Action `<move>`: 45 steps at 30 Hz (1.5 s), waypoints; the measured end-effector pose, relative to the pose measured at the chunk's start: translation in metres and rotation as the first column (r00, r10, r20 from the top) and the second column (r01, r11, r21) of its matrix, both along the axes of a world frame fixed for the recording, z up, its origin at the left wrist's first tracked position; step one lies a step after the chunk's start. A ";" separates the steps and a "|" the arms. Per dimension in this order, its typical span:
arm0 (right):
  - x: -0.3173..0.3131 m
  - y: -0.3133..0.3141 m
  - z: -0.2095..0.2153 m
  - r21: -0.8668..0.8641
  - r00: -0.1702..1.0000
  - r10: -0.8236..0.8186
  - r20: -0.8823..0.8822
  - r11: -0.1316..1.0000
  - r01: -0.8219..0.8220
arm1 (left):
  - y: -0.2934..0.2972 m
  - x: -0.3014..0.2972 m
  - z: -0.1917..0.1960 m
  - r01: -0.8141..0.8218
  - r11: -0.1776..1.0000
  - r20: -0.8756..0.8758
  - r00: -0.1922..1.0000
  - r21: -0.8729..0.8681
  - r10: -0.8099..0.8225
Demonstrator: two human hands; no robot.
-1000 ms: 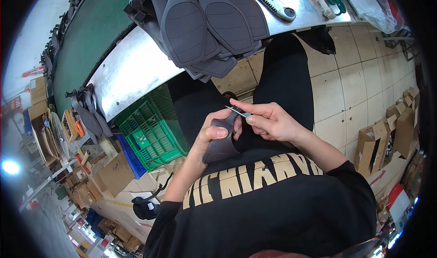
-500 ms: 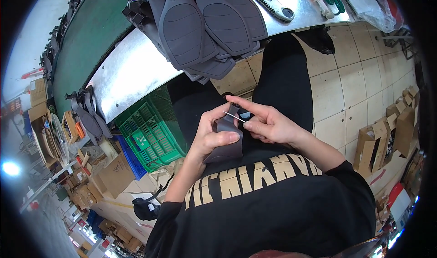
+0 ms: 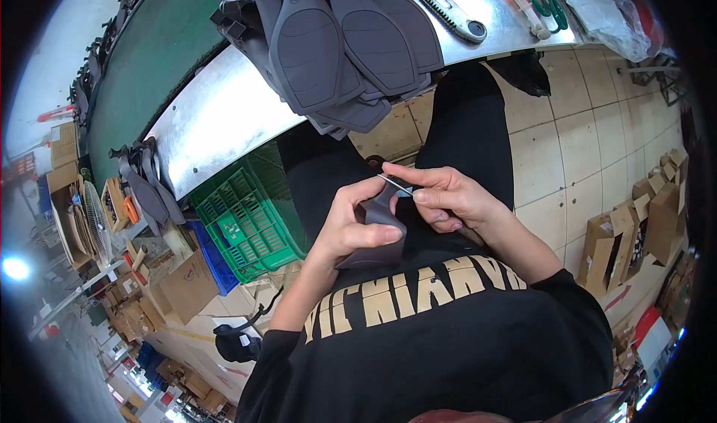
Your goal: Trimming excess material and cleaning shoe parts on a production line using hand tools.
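A matte, rubbery-looking dark grey piece (image 3: pixel 382 212), broad at one end and tapering to a narrow neck, is held above the lap. The left hand (image 3: pixel 357 225) has its grip closed around it, thumb across the broad face. The right hand (image 3: pixel 453 200) pinches a thin, straight metal blade (image 3: pixel 396 185) at the neck, index finger extended. Since half a second ago, the blade has come closer to that fingertip. Both forearms angle inward. Beyond, similar grooved, round-ended pieces (image 3: pixel 310 61) overlap on the shiny metal table (image 3: pixel 224 117), above a latticed green plastic crate (image 3: pixel 235 229).
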State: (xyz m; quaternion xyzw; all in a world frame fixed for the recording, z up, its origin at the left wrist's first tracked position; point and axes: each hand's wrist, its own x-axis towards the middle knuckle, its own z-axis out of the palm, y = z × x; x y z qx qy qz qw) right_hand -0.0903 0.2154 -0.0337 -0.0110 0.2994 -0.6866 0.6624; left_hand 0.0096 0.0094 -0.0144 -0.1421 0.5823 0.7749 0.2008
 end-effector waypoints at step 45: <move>-0.037 0.002 0.037 0.042 0.899 -0.174 -0.402 0.977 0.208 | -0.008 -0.033 0.045 -0.196 0.788 -0.552 0.808 -0.583 -0.207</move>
